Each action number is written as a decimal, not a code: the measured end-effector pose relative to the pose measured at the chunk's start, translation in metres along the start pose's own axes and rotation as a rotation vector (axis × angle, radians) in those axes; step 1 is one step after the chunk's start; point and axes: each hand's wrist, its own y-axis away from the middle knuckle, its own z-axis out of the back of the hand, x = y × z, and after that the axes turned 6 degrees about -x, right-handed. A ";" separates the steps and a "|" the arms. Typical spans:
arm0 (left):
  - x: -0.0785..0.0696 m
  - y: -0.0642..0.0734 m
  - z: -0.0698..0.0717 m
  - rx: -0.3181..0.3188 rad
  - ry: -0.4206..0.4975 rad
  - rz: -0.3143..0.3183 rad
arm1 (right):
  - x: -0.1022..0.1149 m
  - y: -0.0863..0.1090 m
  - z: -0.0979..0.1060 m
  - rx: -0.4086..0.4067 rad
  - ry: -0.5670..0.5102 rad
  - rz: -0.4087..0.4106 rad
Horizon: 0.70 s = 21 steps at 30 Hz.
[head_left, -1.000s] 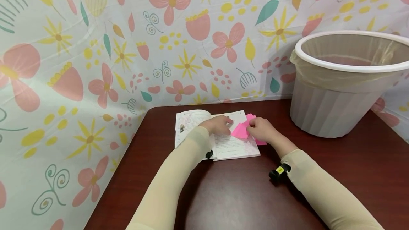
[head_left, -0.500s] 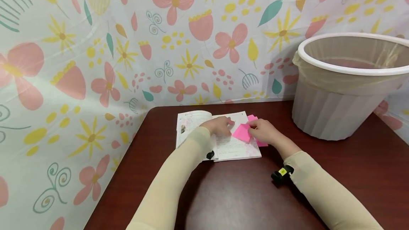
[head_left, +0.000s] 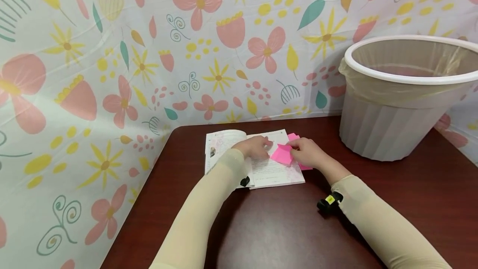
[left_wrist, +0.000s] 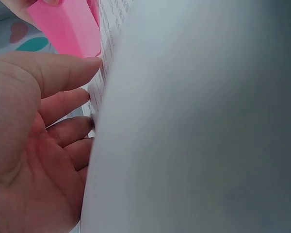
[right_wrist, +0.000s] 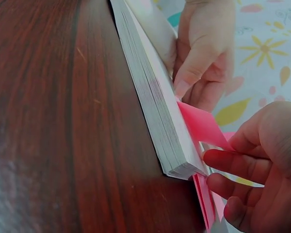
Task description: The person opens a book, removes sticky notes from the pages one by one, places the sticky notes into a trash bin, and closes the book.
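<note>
An open book (head_left: 277,176) with printed pages lies on the table. My left hand (head_left: 255,147) rests on its right-hand page, fingers loosely bent and fingertips at the paper. In the left wrist view, no object sits in the left palm (left_wrist: 43,141). My right hand (head_left: 309,153) pinches a bright pink sticky note (head_left: 282,155) by its right edge, thumb against the fingers. The note slants over the page, its upper edge bent up. More pink paper (right_wrist: 203,199) sticks out from under the book's right side in the right wrist view.
A large grey bin (head_left: 384,123) with a white rim and a clear liner stands at the back right of the dark red-brown table (head_left: 276,227). Behind everything hangs a flower-patterned cloth (head_left: 149,45). A curved blank page fills much of the left wrist view.
The pink note has tilted and flexed a little in the right hand's fingers, and its upper edge now bends up. The left hand has stayed in place on the page.
</note>
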 end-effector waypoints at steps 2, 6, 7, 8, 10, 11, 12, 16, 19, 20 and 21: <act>0.000 0.000 0.001 -0.001 0.002 0.001 | 0.001 0.000 0.000 -0.010 -0.004 0.003; 0.001 0.000 0.000 0.003 0.012 0.014 | 0.001 0.000 -0.001 -0.022 -0.012 0.010; 0.001 -0.001 0.000 0.004 0.016 0.017 | 0.001 0.000 -0.001 -0.025 -0.012 0.015; 0.002 -0.001 0.000 0.006 0.021 0.019 | 0.001 0.001 -0.001 -0.028 -0.011 0.018; 0.002 -0.001 -0.001 0.007 0.027 0.021 | 0.001 0.001 -0.001 -0.037 -0.009 0.019; 0.003 -0.002 -0.001 0.007 0.029 0.018 | 0.001 0.001 -0.001 -0.041 -0.005 0.023; 0.002 -0.002 -0.001 0.006 0.034 0.015 | 0.001 0.001 -0.001 -0.045 -0.004 0.023; 0.003 -0.002 -0.001 0.011 0.041 0.010 | 0.002 0.001 0.000 -0.054 -0.012 0.021; 0.002 -0.001 -0.001 0.020 0.049 0.016 | 0.003 0.002 0.001 -0.060 -0.026 0.018; 0.002 -0.001 0.000 0.023 0.052 0.020 | 0.004 0.002 0.001 -0.061 -0.033 0.019; 0.002 0.000 0.000 0.025 0.055 0.021 | 0.004 0.002 0.001 -0.063 -0.041 0.021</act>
